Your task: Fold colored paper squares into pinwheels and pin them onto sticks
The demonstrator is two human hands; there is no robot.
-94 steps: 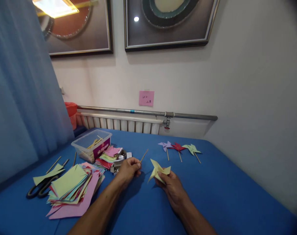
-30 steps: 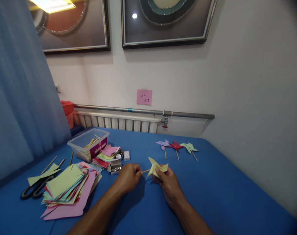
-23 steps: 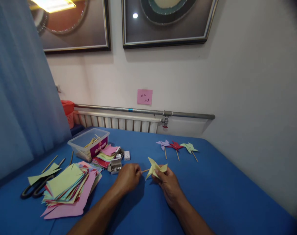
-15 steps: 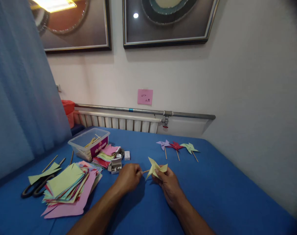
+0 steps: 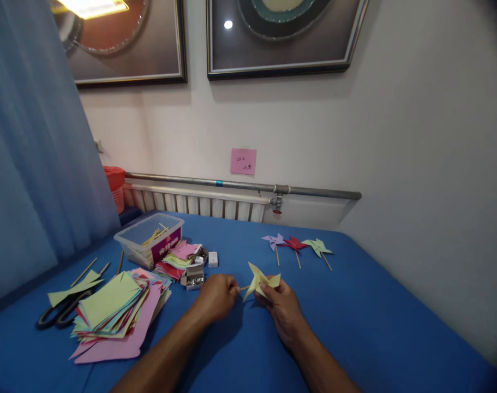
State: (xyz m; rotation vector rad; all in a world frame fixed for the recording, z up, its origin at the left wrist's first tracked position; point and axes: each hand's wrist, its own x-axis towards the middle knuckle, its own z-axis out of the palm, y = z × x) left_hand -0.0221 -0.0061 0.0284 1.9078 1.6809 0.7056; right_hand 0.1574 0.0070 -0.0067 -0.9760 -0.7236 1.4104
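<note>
A pale yellow paper pinwheel (image 5: 256,282) is held between my two hands above the blue cloth. My right hand (image 5: 287,314) pinches its paper blades, thumb on top. My left hand (image 5: 217,297) is closed round the thin wooden stick (image 5: 244,287), of which only a short length shows beside the blades. Close to my left hand lies an open small box (image 5: 194,278) of shiny metal pins or tacks. Farther back on the right are three finished-looking pinwheels on sticks: a lilac one (image 5: 275,240), a red one (image 5: 295,244) and a light green one (image 5: 318,247).
On the left a stack of coloured paper (image 5: 109,305) lies beside black-handled scissors (image 5: 62,314). Behind are a clear plastic tub (image 5: 129,238) with wooden sticks, smaller paper pieces (image 5: 183,251) and a little white box (image 5: 213,259). A radiator (image 5: 215,207) runs along the wall.
Almost nothing differs. Both hands keep their hold on the pinwheel and its stick, and the view has shifted very slightly.
</note>
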